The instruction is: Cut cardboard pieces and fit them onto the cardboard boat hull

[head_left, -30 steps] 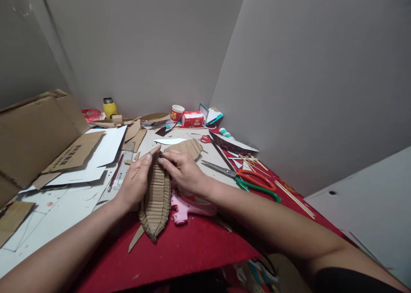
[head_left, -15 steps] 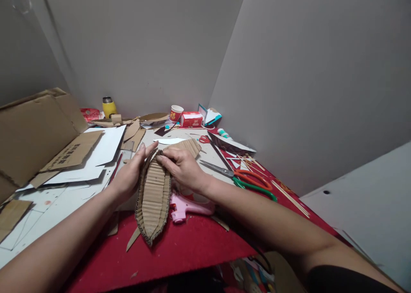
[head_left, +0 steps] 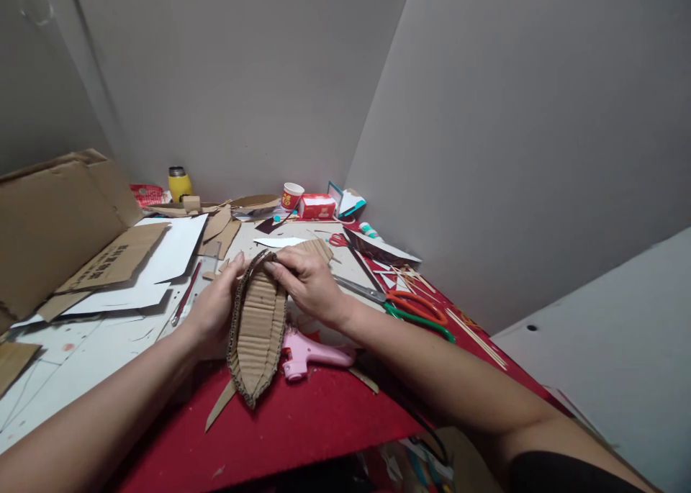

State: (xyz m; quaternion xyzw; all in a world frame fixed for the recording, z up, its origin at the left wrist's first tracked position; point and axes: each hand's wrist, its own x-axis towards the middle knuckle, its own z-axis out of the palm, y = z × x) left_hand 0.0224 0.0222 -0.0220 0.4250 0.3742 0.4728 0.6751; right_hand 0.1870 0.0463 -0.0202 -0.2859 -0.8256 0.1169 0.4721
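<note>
A boat-shaped cardboard piece with a raised corrugated rim is held up in front of me, its pointed end toward the table's front edge. My left hand is closed around its left side; the fingers behind the wall are partly hidden. At the far rounded end, my right hand pinches the rim between thumb and fingers. Just right of the cardboard lies a pink glue gun on the red table covering. Beyond my right wrist rest large scissors with one orange and one green handle.
A big cardboard box stands at the left beside white paper sheets. Along the back are a yellow bottle, a paper cup and a red box. Thin wooden sticks lie at the right, near the wall.
My left fingers have gone from stretched up by the far end to wrapped round the side wall. My right hand keeps its pinch on the rim. The view has shifted slightly.
</note>
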